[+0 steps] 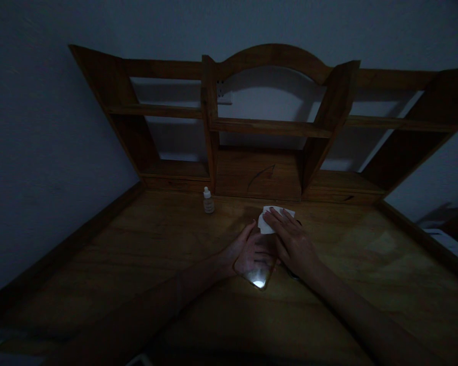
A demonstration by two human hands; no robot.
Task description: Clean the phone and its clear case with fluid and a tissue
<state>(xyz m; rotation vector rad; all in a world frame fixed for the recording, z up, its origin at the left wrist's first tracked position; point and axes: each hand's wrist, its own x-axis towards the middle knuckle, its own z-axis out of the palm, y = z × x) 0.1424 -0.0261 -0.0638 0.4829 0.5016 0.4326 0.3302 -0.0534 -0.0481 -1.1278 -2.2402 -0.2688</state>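
Observation:
A clear, phone-shaped case (260, 277) with a thin brownish edge lies tilted over my left hand (248, 251). My left fingers wrap round it from below and show through the clear panel; a bright glare sits at its near end. My right hand (292, 239) presses a folded white tissue (266, 223) with its fingers at the far end of the case. Under my right hand, the dark edge of another item (293, 275) peeks out, mostly hidden, and I cannot make out its kind. Left of both hands, a small dropper bottle (208, 202) with a white top stands upright.
All of this is on a wooden desktop (156, 239) in dim light. Along its back rises a wooden shelf unit (270, 127) with open compartments and low drawers. A wall socket (224, 94) shows through it. Raised wooden edges (423, 241) border the desk's sides.

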